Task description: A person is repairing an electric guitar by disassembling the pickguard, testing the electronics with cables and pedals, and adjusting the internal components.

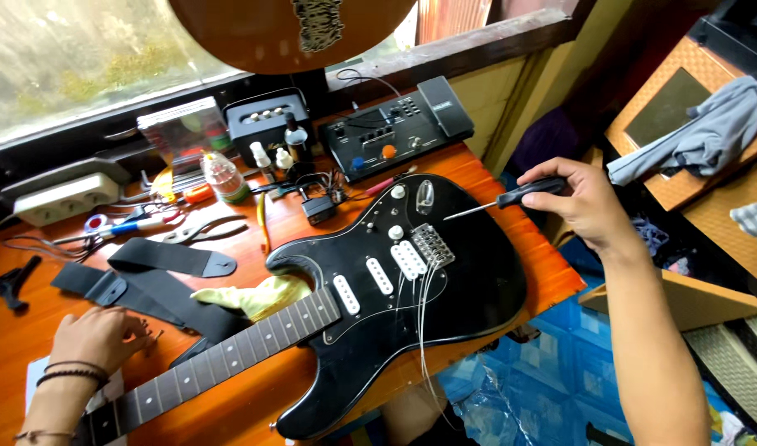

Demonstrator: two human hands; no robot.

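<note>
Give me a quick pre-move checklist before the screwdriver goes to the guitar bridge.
1. Screwdriver gripped in right hand: ok.
2. Tip clear of the guitar body: ok, it hovers just right of the bridge.
3. Left hand steadying the neck: not ok, it rests on the table beside it.
4. Strings out of the way: not ok, they hang loose off the bridge.
5. Tip matches the screw: cannot tell.

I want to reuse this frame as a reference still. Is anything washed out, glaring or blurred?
Head view: the window at upper left is bright and hazy; soft sheen on the black guitar body; the right hand and its screwdriver look sharp; edges bend slightly, wide-angle.
</note>
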